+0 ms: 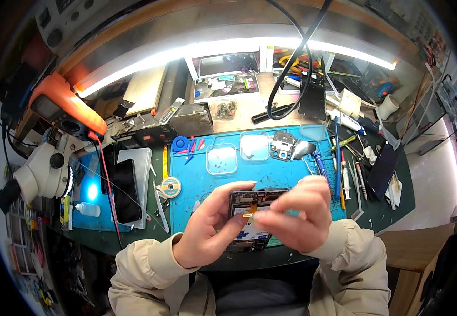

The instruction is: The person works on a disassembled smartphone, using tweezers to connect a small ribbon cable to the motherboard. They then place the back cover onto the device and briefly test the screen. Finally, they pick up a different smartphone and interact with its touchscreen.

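Note:
An opened phone [249, 245] with its back off lies tilted in my left hand [210, 226], whose fingers and thumb close round its left edge. Inside it show a white and blue battery and an orange flex cable [247, 215] with a bright end, near my left thumb tip. My right hand [304, 216] is curled over the phone's right side. Its thumb and forefinger meet beside the flex cable; whatever is between them is hidden. Beneath the phone lies a blue work mat [191, 179].
Two clear trays [221, 159] and a metal phone part [286, 145] sit at the mat's far side. Left are a microscope [44, 168], an orange multimeter [65, 105] and a black phone [127, 189]. Screwdrivers and syringes [345, 181] lie at right; a black cable [307, 39] hangs above.

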A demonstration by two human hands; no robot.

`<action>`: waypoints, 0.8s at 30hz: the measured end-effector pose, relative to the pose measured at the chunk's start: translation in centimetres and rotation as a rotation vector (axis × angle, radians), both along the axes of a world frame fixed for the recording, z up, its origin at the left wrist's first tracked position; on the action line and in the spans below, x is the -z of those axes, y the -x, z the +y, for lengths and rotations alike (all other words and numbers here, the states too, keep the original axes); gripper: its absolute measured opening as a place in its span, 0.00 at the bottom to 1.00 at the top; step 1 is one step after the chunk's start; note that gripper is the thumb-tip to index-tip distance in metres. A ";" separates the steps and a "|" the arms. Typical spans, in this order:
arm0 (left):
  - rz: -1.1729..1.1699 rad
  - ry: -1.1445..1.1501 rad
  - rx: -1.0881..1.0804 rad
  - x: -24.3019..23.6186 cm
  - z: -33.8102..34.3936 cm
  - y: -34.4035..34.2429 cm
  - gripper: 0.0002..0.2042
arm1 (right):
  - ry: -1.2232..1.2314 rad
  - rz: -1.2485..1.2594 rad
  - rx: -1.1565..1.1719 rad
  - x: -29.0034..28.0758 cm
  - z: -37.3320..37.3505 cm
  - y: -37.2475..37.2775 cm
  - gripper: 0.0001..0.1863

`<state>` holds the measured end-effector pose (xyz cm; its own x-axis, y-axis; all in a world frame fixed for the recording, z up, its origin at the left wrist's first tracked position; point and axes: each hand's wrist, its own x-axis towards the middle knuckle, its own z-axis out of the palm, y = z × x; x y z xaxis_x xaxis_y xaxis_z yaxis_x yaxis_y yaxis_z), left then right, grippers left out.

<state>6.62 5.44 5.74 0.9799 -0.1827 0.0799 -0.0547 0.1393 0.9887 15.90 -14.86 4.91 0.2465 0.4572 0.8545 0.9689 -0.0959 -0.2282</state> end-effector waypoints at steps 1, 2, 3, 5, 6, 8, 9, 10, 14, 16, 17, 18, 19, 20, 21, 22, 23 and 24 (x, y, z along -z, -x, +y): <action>-0.017 0.008 0.004 0.0 -0.1 0.0 0.27 | -0.009 -0.053 0.011 0.0 0.0 0.2 0.16; -0.013 0.013 0.022 -0.1 0.0 0.0 0.27 | -0.018 -0.106 0.020 0.2 0.0 0.4 0.16; -0.027 0.020 0.035 0.0 0.0 -0.1 0.27 | -0.027 -0.159 0.030 0.3 0.0 0.7 0.16; -0.051 0.030 0.051 0.3 0.1 -0.1 0.27 | -0.035 -0.190 0.031 0.5 0.1 0.8 0.15; -0.053 0.035 0.066 0.3 0.2 -0.1 0.26 | -0.038 -0.198 0.026 0.6 0.1 0.8 0.15; -0.059 0.036 0.051 0.2 0.1 0.2 0.26 | -0.045 -0.214 0.014 0.7 0.2 0.7 0.16; -0.062 0.038 0.044 0.2 0.1 0.3 0.26 | -0.048 -0.202 0.018 0.6 0.3 0.7 0.16; -0.062 0.020 0.036 0.2 0.1 0.2 0.25 | -0.048 -0.187 0.027 0.6 0.2 0.8 0.16; -0.043 -0.036 -0.013 0.2 0.0 0.1 0.23 | -0.044 -0.170 0.052 0.5 0.2 0.8 0.17; -0.042 -0.046 -0.042 0.2 -0.1 0.1 0.23 | -0.034 -0.176 0.048 0.6 0.2 0.8 0.17; -0.051 -0.045 -0.055 0.3 -0.1 0.0 0.22 | -0.029 -0.179 0.047 0.6 0.3 0.8 0.17; -0.060 -0.045 -0.069 0.4 -0.1 0.1 0.22 | -0.032 -0.179 0.043 0.6 0.3 0.8 0.17; -0.063 -0.052 -0.073 0.5 -0.2 0.0 0.22 | -0.032 -0.180 0.045 0.6 0.3 0.8 0.17; -0.066 -0.058 -0.076 0.6 -0.2 0.0 0.21 | -0.033 -0.181 0.047 0.7 0.3 0.8 0.17; -0.068 -0.065 -0.080 0.7 -0.2 -0.1 0.21 | -0.033 -0.184 0.049 0.7 0.3 0.8 0.17; -0.073 -0.061 -0.091 0.8 -0.2 -0.1 0.21 | -0.035 -0.185 0.048 0.7 0.3 0.8 0.17; -0.079 -0.056 -0.102 0.9 -0.2 -0.1 0.20 | -0.038 -0.186 0.047 0.7 0.4 0.8 0.17; -0.084 -0.052 -0.112 1.0 -0.3 0.0 0.20 | -0.039 -0.185 0.044 0.7 0.4 0.8 0.17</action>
